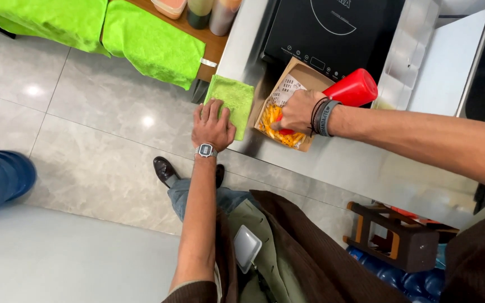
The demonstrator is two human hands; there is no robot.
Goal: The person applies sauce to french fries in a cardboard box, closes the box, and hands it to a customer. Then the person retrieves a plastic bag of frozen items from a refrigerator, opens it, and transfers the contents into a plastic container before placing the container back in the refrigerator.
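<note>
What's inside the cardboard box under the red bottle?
Yellow fries lie in the cardboard box on printed paper. The right hand and red bottle cover the middle; the box floor is hidden.

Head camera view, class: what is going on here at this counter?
A person stands at a steel counter. The right hand holds a red squeeze bottle tipped nozzle-down over fries in a cardboard tray. The left hand lies flat on a green cloth at the counter's edge.

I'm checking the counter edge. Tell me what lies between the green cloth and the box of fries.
Head view: only a narrow strip of bare steel counter separates the green cloth, under the left hand, from the cardboard box.
</note>
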